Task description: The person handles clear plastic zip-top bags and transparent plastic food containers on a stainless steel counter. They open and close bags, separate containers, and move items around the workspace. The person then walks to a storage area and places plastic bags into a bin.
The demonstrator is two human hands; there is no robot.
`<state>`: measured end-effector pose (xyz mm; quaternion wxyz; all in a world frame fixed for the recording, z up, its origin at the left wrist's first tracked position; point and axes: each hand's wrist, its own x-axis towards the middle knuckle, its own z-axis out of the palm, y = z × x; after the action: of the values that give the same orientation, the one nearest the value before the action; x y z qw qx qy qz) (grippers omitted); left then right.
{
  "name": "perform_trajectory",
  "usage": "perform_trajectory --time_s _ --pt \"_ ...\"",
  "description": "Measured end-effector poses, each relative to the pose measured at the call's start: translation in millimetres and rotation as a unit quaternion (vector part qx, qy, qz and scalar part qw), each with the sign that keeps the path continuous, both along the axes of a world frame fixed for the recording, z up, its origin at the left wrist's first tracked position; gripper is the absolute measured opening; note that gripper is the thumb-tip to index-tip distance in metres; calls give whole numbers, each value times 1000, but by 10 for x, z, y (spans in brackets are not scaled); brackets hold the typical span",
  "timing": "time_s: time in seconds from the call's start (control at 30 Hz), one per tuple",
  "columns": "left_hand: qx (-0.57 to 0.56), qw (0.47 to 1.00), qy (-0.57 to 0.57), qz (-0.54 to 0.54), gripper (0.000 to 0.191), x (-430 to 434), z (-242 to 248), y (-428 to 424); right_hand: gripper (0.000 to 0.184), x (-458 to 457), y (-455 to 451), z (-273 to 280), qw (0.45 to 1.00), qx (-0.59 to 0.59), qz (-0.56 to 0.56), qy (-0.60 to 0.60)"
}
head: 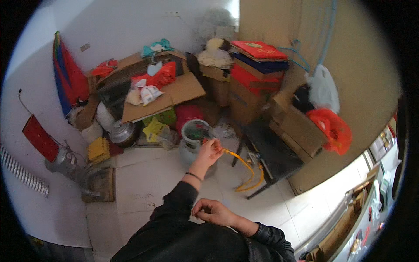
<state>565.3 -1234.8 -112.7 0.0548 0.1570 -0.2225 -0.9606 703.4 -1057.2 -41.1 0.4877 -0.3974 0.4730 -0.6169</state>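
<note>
A grey gas cylinder stands on the tiled floor in front of me, its open ring collar facing up. My left hand reaches out over the cylinder's right side. Its fingers close around the end of an orange gas hose, beside a small red part; the fitting itself is mostly hidden by the hand. From there the hose loops down to the right, beside a black low table. Close to my body, my right hand is loosely curled, with nothing visible in it.
Behind the cylinder, a cardboard sheet carries plastic bags. Stacked boxes rise at the back right. An open carton rests on the black table. A lidded metal pot and a wooden-framed item are at left.
</note>
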Motion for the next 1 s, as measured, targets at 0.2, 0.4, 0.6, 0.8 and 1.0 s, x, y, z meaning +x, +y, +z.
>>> perform_trajectory --time_s 0.2,0.4,0.6,0.8,1.0 --pt "-292 917 -262 -69 13 1655 -1061 -2314 13 -61 -1520 -358 980 63 181 -46" --pt "-254 863 -435 39 8 3243 -1517 -3486 11 -294 -2448 -738 962 215 136 -96" --pt "-182 854 -469 134 15 3168 -1499 -4161 13 -779 -3199 -1008 937 295 179 -51" --pt "-237 851 -462 77 16 2344 -1488 -5145 14 -1548 -4063 -1226 938 299 175 19" --pt "-319 832 -449 67 18 1230 -1327 -6595 14 -2528 -5055 -1116 949 301 95 3"
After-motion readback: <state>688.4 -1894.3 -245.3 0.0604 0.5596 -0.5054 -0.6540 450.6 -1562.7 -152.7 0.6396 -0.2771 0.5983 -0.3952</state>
